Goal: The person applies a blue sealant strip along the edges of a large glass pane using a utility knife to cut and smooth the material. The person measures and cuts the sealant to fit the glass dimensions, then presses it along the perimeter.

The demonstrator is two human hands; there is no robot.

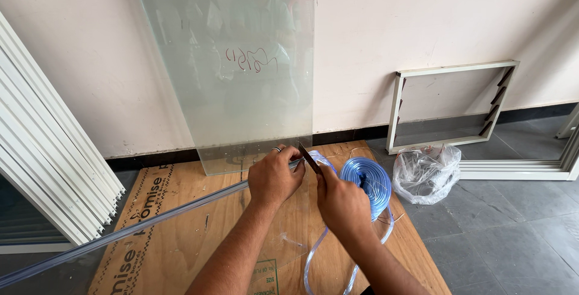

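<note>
My left hand [274, 176] grips the end of a long clear plastic strip [151, 219] that runs down to the lower left. My right hand [341, 202] holds a small dark blade [310, 158], its tip against the strip's end right beside my left fingers. A coil of clear blue tubing [369, 181] lies just behind my right hand, with a loose loop of it trailing toward me. All of this is over a plywood sheet [181, 253] on the floor.
A large glass pane [241, 90] leans on the wall straight ahead. White aluminium profiles [48, 168] lean at the left. A white frame [449, 105] rests against the wall at right, with a crumpled plastic bag [425, 171] before it on grey floor tiles.
</note>
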